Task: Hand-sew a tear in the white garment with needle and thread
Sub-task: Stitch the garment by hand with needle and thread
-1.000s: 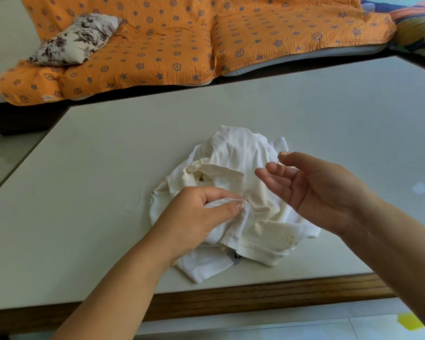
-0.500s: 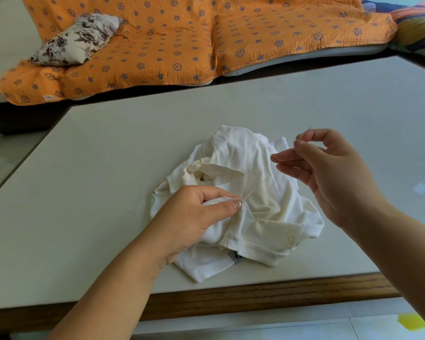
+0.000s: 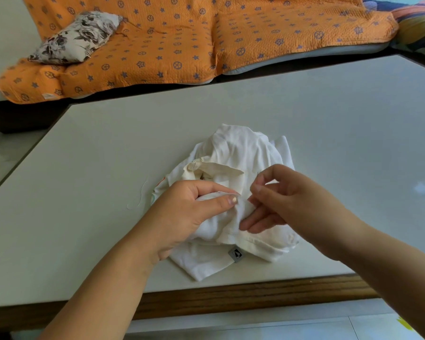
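**Near the desk's front edge: a stitch lined up**

On the desk [image 3: 108,148], close to its wooden front edge, the white garment [image 3: 233,153] lies bunched in a heap, its grey label [image 3: 235,254] facing me. Through the head view I read the left hand [image 3: 187,212] as my clamp. Its thumb and forefinger curl round a raised fold, I judge to hold the torn spot taut and lifted off the layers beneath, so that a stitch catches only one thickness. The right hand [image 3: 287,200] sits just beside that thumb, forefinger and thumb pinched together while the other fingers lie stretched over the cloth. I take the pinch to be on the needle, though it is too fine to make out, and the tear itself is hidden. A loose thread [image 3: 139,200] curls on the desk left of the heap, out of the way.
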Available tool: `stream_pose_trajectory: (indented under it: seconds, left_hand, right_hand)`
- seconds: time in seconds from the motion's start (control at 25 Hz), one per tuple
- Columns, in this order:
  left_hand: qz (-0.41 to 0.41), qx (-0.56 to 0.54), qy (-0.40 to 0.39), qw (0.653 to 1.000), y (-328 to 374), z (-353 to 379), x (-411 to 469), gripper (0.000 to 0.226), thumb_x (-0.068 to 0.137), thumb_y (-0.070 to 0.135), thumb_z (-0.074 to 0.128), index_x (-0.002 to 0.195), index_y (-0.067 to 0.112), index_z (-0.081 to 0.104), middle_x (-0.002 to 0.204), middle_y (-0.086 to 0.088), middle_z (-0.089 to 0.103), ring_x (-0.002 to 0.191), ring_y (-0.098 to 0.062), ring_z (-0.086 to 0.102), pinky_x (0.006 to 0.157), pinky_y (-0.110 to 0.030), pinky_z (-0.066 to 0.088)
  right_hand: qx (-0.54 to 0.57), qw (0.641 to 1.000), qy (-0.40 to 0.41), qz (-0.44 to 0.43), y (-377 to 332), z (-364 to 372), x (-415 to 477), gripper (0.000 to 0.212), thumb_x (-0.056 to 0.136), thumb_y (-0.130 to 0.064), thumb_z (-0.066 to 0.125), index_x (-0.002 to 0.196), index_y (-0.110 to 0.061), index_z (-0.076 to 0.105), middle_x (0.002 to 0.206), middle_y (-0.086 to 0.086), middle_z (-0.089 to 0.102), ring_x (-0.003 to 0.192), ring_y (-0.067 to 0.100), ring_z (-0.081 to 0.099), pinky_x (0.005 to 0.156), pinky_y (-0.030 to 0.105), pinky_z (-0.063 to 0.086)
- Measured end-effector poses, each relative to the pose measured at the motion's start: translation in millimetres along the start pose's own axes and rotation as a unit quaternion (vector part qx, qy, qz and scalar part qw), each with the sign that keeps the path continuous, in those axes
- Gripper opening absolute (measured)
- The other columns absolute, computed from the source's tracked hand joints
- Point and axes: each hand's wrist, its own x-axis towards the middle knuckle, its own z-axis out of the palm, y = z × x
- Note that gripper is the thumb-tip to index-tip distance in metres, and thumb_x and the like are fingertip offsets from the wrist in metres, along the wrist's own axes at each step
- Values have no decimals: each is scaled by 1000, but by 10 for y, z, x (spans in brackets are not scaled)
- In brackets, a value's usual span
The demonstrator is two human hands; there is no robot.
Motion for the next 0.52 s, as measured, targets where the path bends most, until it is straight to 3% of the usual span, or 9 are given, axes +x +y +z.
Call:
stream_pose_trajectory:
  seconds: [0.12, 0.32, 0.52]
  left_hand:
    - [6, 21, 17, 1000, 8, -44, -10, 16, 74, 36, 74, 86, 29, 79, 92, 12, 77, 95, 2, 69, 86, -18, 45]
    - [17, 45, 29, 998, -6, -38, -7, 7, 82, 28, 73, 86, 31, 78, 94, 13, 76, 94, -1, 69, 87, -21, 48]
    - [23, 41, 34, 998, 0, -55, -1, 7, 85, 24, 72, 84, 29, 78, 89, 11, 76, 90, 0, 69, 78, -10, 47]
  right_hand:
    - [-46, 997, 36, -40, -27, -55, -5, 8, 99, -16, 54, 93, -14, 58, 73, 8, 74, 63, 25, 74, 68, 32, 61]
    - [-110, 992, 20, -60, 9, -54, -35, 13, 96, -17, 61, 90, -27, 69, 66, 5, 72, 60, 23, 73, 64, 32, 61]
    - [-136, 989, 1, -56, 27, -71, -58, 19, 94, -18, 63, 89, -32, 74, 64, 1, 72, 55, 14, 70, 63, 20, 56]
